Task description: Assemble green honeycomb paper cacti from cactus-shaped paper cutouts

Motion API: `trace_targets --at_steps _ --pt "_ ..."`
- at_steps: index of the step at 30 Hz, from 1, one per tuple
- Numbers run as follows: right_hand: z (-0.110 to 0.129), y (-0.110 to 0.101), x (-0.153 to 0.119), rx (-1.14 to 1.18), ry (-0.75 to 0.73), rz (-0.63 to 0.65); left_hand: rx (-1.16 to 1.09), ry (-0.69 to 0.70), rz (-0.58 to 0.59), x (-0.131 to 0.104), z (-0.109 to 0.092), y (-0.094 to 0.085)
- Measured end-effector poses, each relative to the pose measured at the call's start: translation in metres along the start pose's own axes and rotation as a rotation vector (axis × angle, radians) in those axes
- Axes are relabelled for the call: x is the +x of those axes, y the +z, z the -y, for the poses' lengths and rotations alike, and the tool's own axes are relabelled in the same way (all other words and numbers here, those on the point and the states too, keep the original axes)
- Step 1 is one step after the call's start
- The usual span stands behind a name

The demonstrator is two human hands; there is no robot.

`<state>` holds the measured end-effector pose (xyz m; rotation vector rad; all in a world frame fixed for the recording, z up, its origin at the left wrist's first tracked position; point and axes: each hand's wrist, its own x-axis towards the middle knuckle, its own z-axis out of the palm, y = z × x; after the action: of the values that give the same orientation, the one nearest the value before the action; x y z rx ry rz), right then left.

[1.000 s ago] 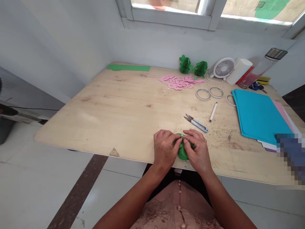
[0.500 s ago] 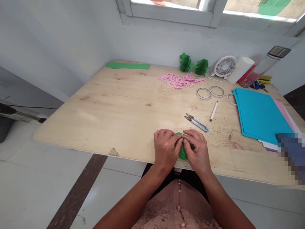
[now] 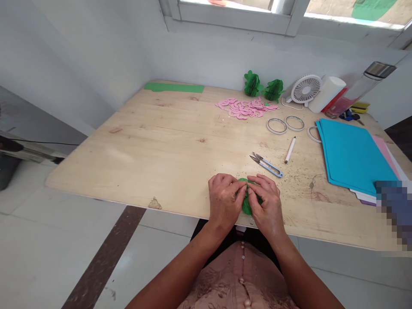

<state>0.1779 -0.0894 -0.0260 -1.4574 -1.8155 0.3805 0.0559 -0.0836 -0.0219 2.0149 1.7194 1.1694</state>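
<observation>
Near table (image 3: 174, 163) edge: layered green paper piece (image 3: 246, 208), long axis running near to far | left hand (image 3: 226, 196) and right hand (image 3: 265, 201): narrow pinches on its far part | far right: clear bottle (image 3: 359, 91), pink showing low inside

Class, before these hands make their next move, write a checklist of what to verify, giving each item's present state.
1. Left hand and right hand both on the green paper piece: ok.
2. Layers of that piece lined up: cannot tell, fingers cover much of it.
3. Snips lying free on the table: ok.
4. White pen apart from the snips: ok.
5. Table free of small bits: not ok, scattered near the snips.
</observation>
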Motion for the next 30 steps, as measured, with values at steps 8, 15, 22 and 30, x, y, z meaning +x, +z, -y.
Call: trace_targets --at_steps 8,15,22,30 --pt "0.001 0.003 -0.003 -0.018 0.005 -0.008 0.035 0.013 -0.061 -0.003 -0.001 0.004" --pt "0.001 0.002 -0.003 -0.014 0.024 -0.003 0.030 0.025 -0.107 -0.004 0.001 0.011" --pt "-0.003 0.002 -0.003 0.001 0.019 -0.003 0.021 -0.023 -0.097 -0.003 0.006 0.010" --pt "-0.003 0.002 -0.002 0.001 0.006 -0.005 -0.088 -0.096 -0.006 -0.006 0.009 -0.005"
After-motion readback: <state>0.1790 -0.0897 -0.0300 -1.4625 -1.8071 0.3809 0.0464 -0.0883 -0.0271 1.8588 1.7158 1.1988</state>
